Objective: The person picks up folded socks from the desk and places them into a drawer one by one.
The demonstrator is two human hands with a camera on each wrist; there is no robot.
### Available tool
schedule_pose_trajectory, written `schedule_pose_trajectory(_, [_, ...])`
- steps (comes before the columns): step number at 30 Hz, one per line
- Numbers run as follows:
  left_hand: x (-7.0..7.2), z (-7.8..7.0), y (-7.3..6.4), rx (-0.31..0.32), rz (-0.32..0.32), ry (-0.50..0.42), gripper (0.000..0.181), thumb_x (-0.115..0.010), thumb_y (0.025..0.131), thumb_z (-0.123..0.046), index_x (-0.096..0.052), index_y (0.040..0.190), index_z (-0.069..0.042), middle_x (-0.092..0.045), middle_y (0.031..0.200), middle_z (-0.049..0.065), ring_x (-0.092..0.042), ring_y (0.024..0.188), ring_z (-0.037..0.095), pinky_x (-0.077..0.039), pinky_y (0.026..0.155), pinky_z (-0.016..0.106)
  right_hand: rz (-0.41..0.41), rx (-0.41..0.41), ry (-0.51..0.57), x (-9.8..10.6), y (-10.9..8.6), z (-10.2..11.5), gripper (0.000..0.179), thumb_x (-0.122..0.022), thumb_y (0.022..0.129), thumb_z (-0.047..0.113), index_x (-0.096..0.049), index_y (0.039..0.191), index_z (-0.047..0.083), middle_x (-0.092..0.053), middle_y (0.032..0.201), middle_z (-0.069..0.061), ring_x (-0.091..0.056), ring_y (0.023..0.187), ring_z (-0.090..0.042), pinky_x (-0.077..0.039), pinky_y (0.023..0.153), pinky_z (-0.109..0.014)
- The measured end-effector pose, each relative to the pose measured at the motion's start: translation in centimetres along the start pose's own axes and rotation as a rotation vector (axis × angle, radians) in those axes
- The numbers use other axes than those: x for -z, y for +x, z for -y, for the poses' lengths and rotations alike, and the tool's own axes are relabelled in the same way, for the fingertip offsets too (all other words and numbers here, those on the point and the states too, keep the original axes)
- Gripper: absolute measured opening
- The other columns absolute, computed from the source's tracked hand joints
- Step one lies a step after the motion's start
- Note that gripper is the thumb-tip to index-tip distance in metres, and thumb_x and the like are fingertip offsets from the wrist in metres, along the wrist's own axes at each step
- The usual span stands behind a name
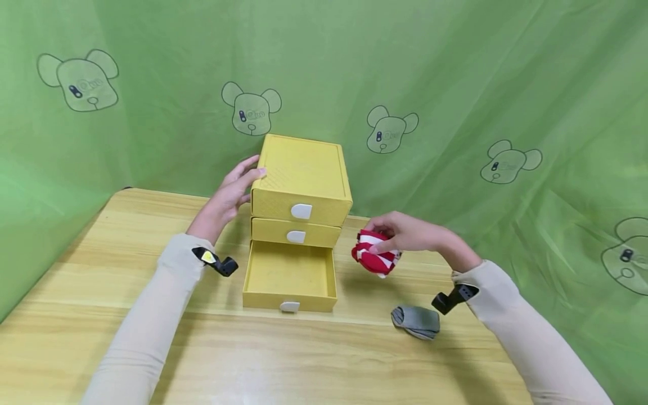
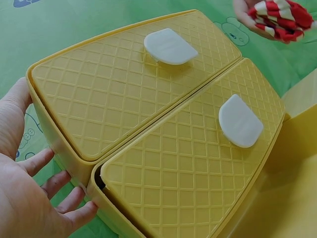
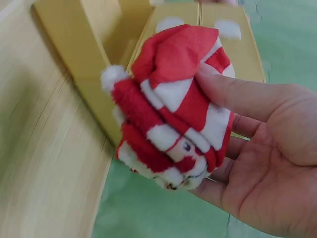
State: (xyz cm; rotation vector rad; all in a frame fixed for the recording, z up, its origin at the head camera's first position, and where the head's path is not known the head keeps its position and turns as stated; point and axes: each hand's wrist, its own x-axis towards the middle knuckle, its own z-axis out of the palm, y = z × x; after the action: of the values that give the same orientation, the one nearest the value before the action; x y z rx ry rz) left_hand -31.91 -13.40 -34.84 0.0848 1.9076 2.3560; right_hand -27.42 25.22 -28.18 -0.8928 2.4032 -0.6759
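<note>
A yellow three-drawer cabinet (image 1: 304,169) stands on the table, its bottom drawer (image 1: 288,270) pulled out with a bare floor showing. My left hand (image 1: 230,194) rests against the cabinet's left side, thumb at the top edge; in the left wrist view its fingers (image 2: 74,208) lie loosely along the side wall. Right of the cabinet, my right hand (image 1: 405,232) holds a rolled pair of red-and-white striped socks (image 1: 376,256) above the table. A fuzzy Santa face shows on the socks (image 3: 173,114) in the right wrist view, with the thumb pressed on the near side.
A rolled pair of grey socks (image 1: 417,322) lies on the wooden table (image 1: 228,360), below and right of the red-and-white pair. Behind the table hangs a green curtain (image 1: 324,67) printed with bear heads. White tabs (image 2: 171,47) mark the drawer fronts.
</note>
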Motion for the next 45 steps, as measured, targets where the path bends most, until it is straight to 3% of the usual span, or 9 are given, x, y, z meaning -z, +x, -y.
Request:
schedule_pose_trajectory(9, [0.0,-0.4,-0.1,0.003,-0.011,0.013,0.072,-0.065,0.097,-0.033,-0.031,0.16,-0.033,-0.033,0.165,0.003,-0.044,0.142,0.026,-0.038,0.118,0.043,0.001,0.141,-0.127,-1.5,2.7,5.5,0.026,-0.074,0.093,0.012,-0.067,0.116,0.001,-0.073,0.104,-0.008,-0.065,0.089,-0.014,-0.06,0.074,-0.025])
schedule_pose_trajectory(14, [0.0,-0.6,-0.1,0.0,-0.026,0.012,0.071,-0.065,0.097,-0.032,-0.032,0.16,-0.032,-0.037,0.163,0.004,-0.051,0.132,0.025,-0.046,0.108,0.037,0.003,0.157,-0.177,-2.7,4.7,7.6,0.028,-0.074,0.093,0.015,-0.067,0.117,0.002,-0.073,0.105,-0.006,-0.065,0.09,-0.015,-0.06,0.076,-0.025])
schedule_pose_trajectory(16, [0.1,-0.5,-0.1,0.0,-0.025,0.01,0.071,-0.065,0.097,-0.032,-0.032,0.16,-0.032,-0.037,0.163,0.003,-0.05,0.134,0.025,-0.045,0.11,0.039,0.01,0.156,-0.186,-3.3,5.4,8.2,0.028,-0.073,0.094,0.015,-0.067,0.118,0.003,-0.073,0.105,-0.006,-0.065,0.091,-0.015,-0.06,0.077,-0.025])
schedule_pose_trajectory(21, [0.0,-0.4,0.0,-0.001,-0.017,0.011,0.071,-0.065,0.096,-0.033,-0.032,0.16,-0.032,-0.034,0.165,0.003,-0.043,0.143,0.027,-0.037,0.118,0.045,0.017,0.174,-0.218,-5.1,7.3,9.1,0.028,-0.071,0.096,0.015,-0.067,0.12,0.001,-0.073,0.105,-0.008,-0.065,0.09,-0.013,-0.058,0.078,-0.022])
schedule_pose_trajectory(29, [-0.1,-0.1,0.0,-0.01,-0.013,0.003,0.071,-0.065,0.096,-0.03,-0.033,0.16,-0.03,-0.033,0.165,0.003,-0.041,0.145,0.027,-0.035,0.121,0.048,0.023,0.16,-0.28,-7.5,10.1,10.0,0.025,-0.07,0.096,0.012,-0.068,0.117,-0.001,-0.074,0.103,-0.008,-0.065,0.085,-0.01,-0.057,0.077,-0.019])
schedule_pose_trajectory(45, [0.0,-0.1,0.1,-0.001,-0.015,0.006,0.07,-0.064,0.097,-0.031,-0.032,0.16,-0.031,-0.037,0.163,0.003,-0.048,0.139,0.028,-0.041,0.116,0.042,0.067,0.208,-0.342,-9.4,14.2,9.8,0.014,-0.075,0.093,0.011,-0.072,0.103,0.002,-0.07,0.091,-0.003,-0.056,0.08,-0.008,-0.048,0.075,-0.019])
